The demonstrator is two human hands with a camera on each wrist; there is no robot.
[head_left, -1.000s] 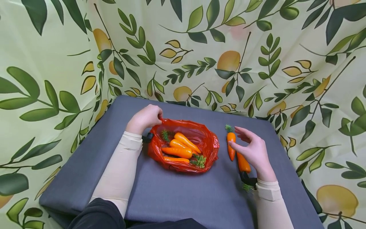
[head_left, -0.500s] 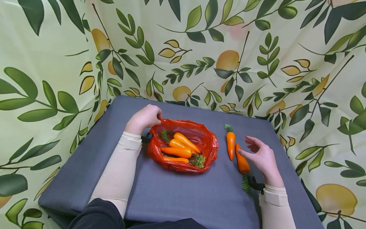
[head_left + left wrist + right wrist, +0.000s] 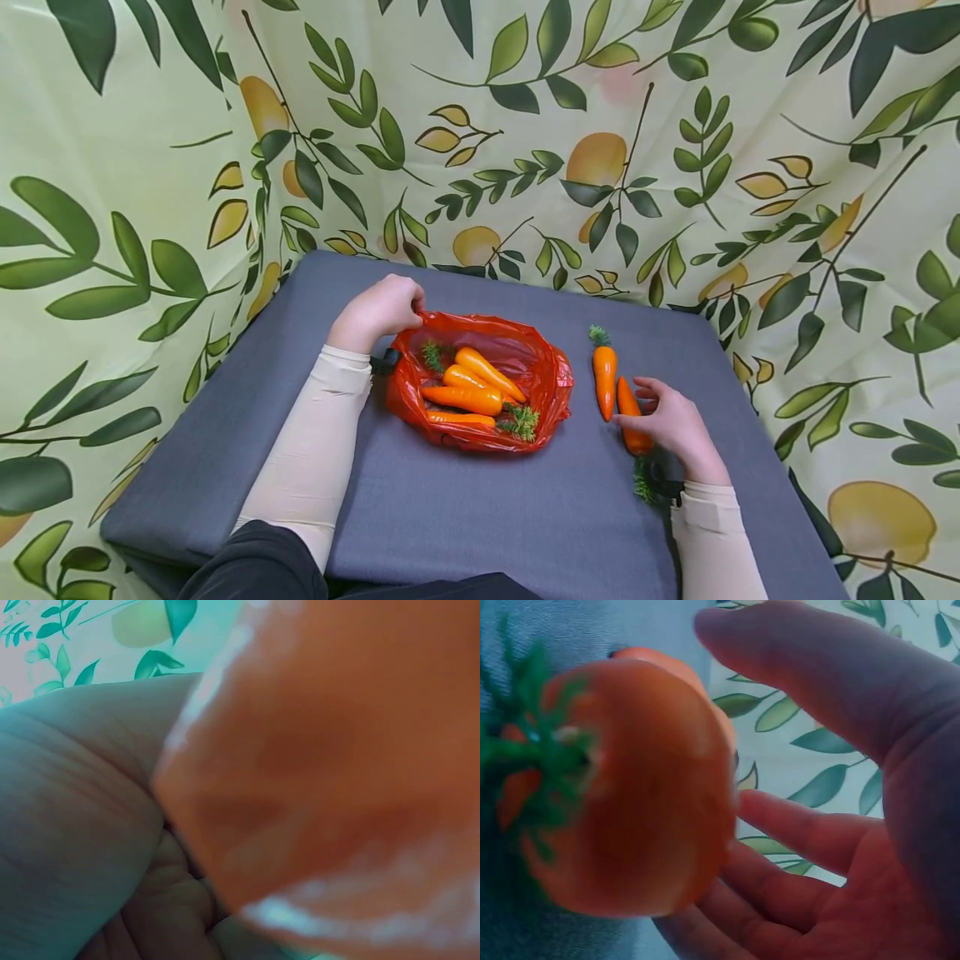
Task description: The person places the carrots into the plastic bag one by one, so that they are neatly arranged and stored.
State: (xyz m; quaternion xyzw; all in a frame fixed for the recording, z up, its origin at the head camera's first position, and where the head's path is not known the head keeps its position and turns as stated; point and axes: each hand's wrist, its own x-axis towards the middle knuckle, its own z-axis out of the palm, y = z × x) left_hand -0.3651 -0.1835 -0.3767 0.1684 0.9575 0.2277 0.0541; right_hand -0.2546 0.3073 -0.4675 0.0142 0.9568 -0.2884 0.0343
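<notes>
A red plastic bag [image 3: 557, 392] lies wide open on the table, several orange carrots [image 3: 468, 399] with green tops inside it. My left hand [image 3: 381, 312] pinches the bag's back left rim; close up, the bag's film [image 3: 337, 765] covers most of the left wrist view. To the right of the bag, my right hand [image 3: 678, 423] reaches over a carrot [image 3: 627, 397] whose leafy top points toward me. In the right wrist view the thumb and fingers are spread to either side of that carrot [image 3: 652, 787], the thumb apart from it.
Just left of the right hand lies another carrot [image 3: 605, 379], its green top pointing away. Everything rests on a grey cloth-covered table [image 3: 480, 517]. Leaf-and-fruit patterned curtains [image 3: 525, 125] rise behind and at both sides.
My right hand first drew back to the right and toward me off the two loose carrots, then came back left and lower over the nearer one. The left hand stays at the bag's rim.
</notes>
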